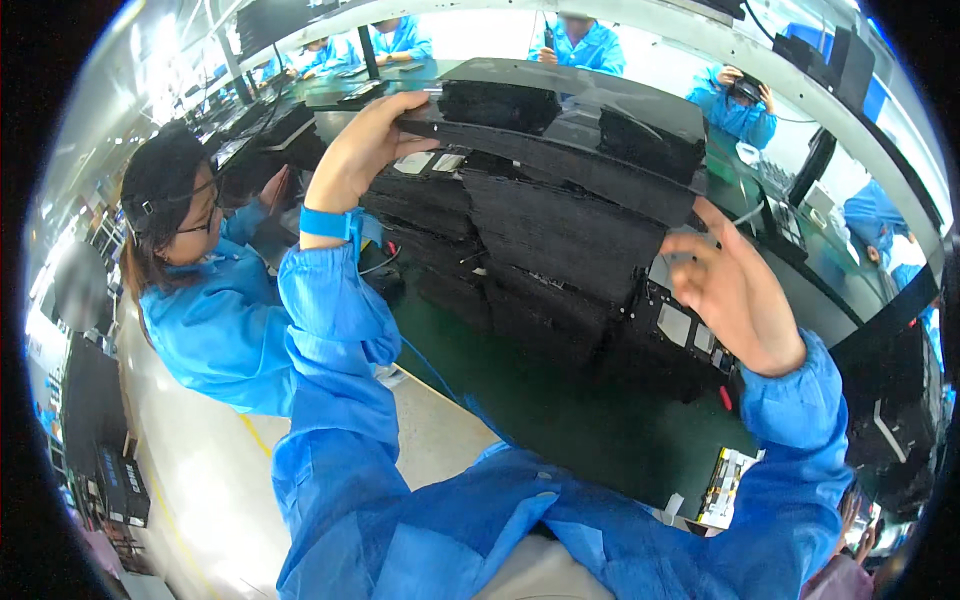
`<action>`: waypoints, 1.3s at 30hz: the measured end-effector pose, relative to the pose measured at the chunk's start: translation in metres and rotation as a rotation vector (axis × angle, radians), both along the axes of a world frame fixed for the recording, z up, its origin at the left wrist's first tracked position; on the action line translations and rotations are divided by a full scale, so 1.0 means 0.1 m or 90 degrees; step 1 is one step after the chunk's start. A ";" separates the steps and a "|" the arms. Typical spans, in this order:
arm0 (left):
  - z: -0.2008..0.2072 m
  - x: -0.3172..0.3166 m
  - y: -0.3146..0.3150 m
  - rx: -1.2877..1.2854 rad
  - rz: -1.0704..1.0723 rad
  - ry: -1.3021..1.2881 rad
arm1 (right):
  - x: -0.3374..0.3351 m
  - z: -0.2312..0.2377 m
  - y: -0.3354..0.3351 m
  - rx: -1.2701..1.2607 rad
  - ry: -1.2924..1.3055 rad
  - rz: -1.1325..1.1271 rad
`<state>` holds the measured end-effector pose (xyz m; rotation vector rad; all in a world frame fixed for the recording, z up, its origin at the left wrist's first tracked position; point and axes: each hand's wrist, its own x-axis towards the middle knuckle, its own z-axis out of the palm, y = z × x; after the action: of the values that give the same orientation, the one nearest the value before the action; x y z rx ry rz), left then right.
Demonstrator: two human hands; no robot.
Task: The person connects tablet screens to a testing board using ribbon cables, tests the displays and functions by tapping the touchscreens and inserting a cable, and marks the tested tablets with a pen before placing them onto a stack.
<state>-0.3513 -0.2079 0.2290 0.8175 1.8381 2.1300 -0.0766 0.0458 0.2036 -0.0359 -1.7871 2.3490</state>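
Stretching lengthwise left to right — dark panel [575, 110], left hand [362, 148] gripping end — right hand [728, 285] loosely open

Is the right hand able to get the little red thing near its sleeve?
Probably yes. The red thing shows near the right cuff, with nothing seen covering it. But the right hand is up by the dark panel, so it would have to draw back first.

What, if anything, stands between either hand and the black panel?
Nothing visible: the left hand grips the black panel at one end; the right hand is at its other end, though contact there is unclear.
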 end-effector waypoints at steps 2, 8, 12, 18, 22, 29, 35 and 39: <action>0.01 0.03 0.00 0.048 -0.048 0.013 | -0.03 -0.05 -0.02 -0.133 0.015 -0.016; 0.10 0.34 -0.01 0.168 0.022 0.051 | -0.03 0.04 -0.01 -0.219 0.061 -0.082; 0.14 0.82 -0.12 0.150 0.130 0.268 | 0.35 0.01 0.16 -0.251 0.205 0.165; -0.35 1.99 -0.18 0.286 0.081 0.264 | 1.65 -0.35 -0.01 -0.248 0.202 -0.041; -1.16 2.72 0.15 0.108 0.124 0.322 | 2.59 -1.05 -0.33 -0.079 -0.034 -0.381; -2.54 3.28 0.15 -0.156 0.028 0.098 | 2.91 -2.26 -0.41 -0.206 -0.172 -0.420; -3.03 3.14 0.08 -0.241 0.030 0.157 | 2.63 -2.53 -0.34 -0.081 -0.232 -0.472; -2.92 2.96 0.24 -0.412 0.161 0.335 | 2.52 -2.50 -0.25 0.080 -0.284 -0.430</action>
<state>-0.0556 -0.1842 -0.0633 1.0687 2.7966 1.3183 0.1758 0.0210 -0.0466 -1.0380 -1.7113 1.8182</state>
